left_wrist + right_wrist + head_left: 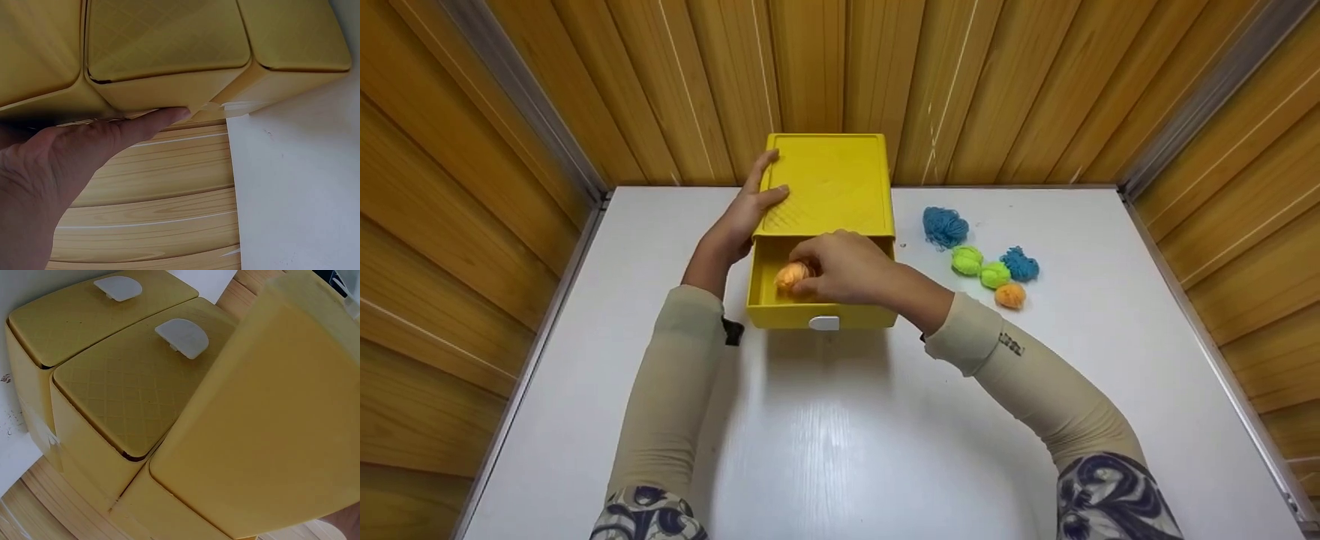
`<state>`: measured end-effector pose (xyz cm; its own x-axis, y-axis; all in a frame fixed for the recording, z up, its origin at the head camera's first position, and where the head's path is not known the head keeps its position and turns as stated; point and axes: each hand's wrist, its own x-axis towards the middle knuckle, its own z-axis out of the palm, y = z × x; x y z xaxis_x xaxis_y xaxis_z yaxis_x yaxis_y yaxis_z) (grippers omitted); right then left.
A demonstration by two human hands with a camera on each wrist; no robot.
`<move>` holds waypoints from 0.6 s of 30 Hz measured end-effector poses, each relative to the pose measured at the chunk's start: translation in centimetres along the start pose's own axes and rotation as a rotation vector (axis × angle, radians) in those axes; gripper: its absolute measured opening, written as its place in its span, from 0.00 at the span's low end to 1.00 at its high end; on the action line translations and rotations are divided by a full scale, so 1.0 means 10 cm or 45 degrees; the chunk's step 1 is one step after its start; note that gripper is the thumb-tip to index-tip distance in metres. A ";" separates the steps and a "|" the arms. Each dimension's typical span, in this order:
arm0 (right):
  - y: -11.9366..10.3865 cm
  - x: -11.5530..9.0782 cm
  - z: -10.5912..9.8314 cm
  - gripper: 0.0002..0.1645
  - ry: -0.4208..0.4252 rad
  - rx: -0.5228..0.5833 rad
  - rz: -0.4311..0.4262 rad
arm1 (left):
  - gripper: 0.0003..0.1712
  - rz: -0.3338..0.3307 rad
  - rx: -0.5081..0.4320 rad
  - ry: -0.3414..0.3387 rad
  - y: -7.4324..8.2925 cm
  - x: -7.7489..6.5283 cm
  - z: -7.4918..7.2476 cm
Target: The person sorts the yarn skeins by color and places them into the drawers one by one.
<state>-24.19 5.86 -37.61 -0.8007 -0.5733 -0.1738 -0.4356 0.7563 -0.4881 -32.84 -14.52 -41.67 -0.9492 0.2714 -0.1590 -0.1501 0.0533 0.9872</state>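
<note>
A yellow drawer unit [829, 180] stands at the back of the table, its top drawer [780, 316] pulled out toward me. My left hand [746, 214] rests against the unit's left side, with the thumb on the top edge; in the left wrist view a straight finger of the left hand [84, 143] lies along the yellow side. Inside the drawer, the fingers and thumb of my right hand [851, 270] pinch an orange yarn ball [793, 277]. The right wrist view shows the outside of the pulled-out drawer [270, 422] but not the right hand's fingers.
Right of the unit lie a large blue yarn bundle [945, 227], a smaller blue one [1020, 264], two lime yarn balls [967, 260] and another orange yarn ball [1010, 295]. Two closed drawers with white knobs [183, 337] sit below. Wood-patterned walls [810, 67] surround the white table [825, 442].
</note>
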 end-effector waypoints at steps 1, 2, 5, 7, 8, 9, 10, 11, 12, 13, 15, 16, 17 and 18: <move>0.00 0.00 0.01 0.27 0.004 -0.006 -0.011 | 0.42 0.002 0.002 -0.003 0.00 0.00 0.00; 0.01 0.00 0.01 0.27 0.009 -0.011 -0.023 | 0.42 0.005 0.004 -0.004 -0.01 -0.01 0.00; 0.01 -0.01 0.02 0.25 0.037 -0.026 -0.071 | 0.42 0.012 0.008 -0.010 -0.01 -0.01 0.00; 0.02 -0.01 0.03 0.25 0.050 -0.031 -0.096 | 0.42 0.012 0.013 -0.011 -0.02 -0.01 -0.01; 0.02 -0.02 0.03 0.25 0.051 -0.027 -0.099 | 0.42 0.011 0.010 -0.008 -0.02 -0.01 -0.01; 0.02 -0.02 0.03 0.25 0.050 -0.026 -0.101 | 0.42 0.009 0.009 -0.007 -0.02 -0.01 -0.01; 0.02 -0.02 0.02 0.25 0.048 -0.025 -0.099 | 0.42 0.008 0.009 -0.008 -0.02 -0.01 -0.01; 0.02 -0.03 0.02 0.26 0.045 -0.024 -0.096 | 0.42 0.007 0.009 -0.008 -0.02 -0.01 -0.01; 0.02 -0.03 0.02 0.26 0.044 -0.023 -0.097 | 0.42 0.006 0.010 -0.008 -0.02 -0.01 -0.02; 0.02 -0.03 0.02 0.25 0.045 -0.019 -0.102 | 0.42 0.005 0.011 -0.010 -0.02 -0.01 -0.02; 0.01 -0.04 0.01 0.25 0.049 -0.011 -0.111 | 0.42 0.002 0.012 -0.010 -0.02 0.00 -0.02; 0.02 -0.04 0.01 0.25 0.055 -0.009 -0.118 | 0.42 0.003 0.011 -0.010 -0.02 0.00 -0.02; 0.02 -0.05 0.01 0.24 0.061 -0.006 -0.120 | 0.42 0.004 0.009 -0.011 -0.02 0.00 -0.02; 0.02 -0.05 0.00 0.25 0.065 -0.001 -0.119 | 0.42 0.003 0.011 -0.010 -0.02 0.00 -0.02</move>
<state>-23.85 6.35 -37.66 -0.7765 -0.6245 -0.0838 -0.5097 0.7007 -0.4993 -32.91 -14.68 -41.84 -0.9473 0.2792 -0.1571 -0.1458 0.0610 0.9874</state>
